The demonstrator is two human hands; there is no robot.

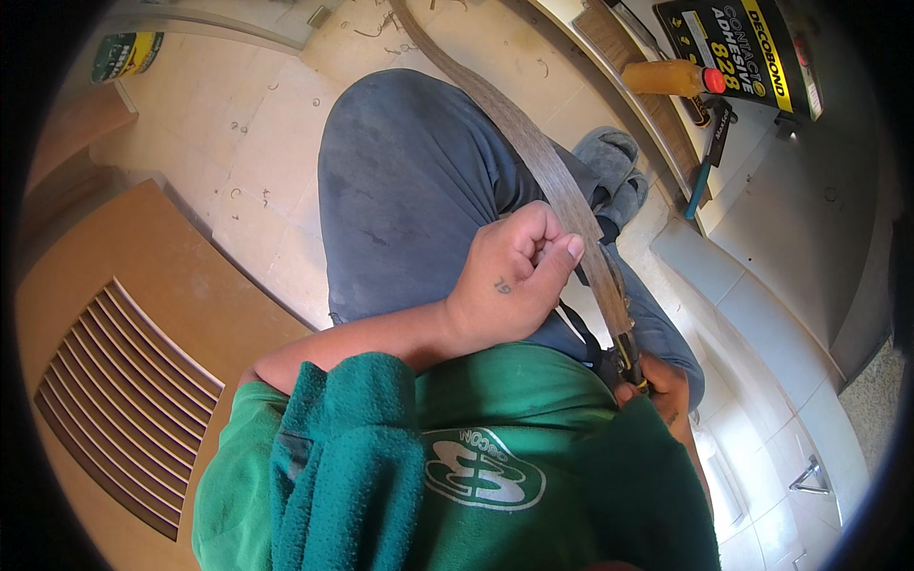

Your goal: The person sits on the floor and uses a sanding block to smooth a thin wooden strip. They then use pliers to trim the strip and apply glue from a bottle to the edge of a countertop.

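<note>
A long wood-grain strip (547, 169), like edge banding, runs from the far floor over my legs to my right side. My left hand (505, 281) is closed at the strip's left edge, thumb pressed against curled fingers. By the near end of the strip, my right hand (665, 383) is closed around a dark tool with a yellow part (625, 357). Its kind cannot be made out, as fingers and sleeve hide much of it. Thin curled shavings hang along the strip's right edge near that tool.
A louvred wooden panel (86, 381) lies at left. To the far right are a black and yellow can (738, 48), an orange bottle with a red cap (666, 79) and a blue-handled tool (700, 186). Another tin (127, 57) stands far left. Small shavings dot the tiled floor (238, 124).
</note>
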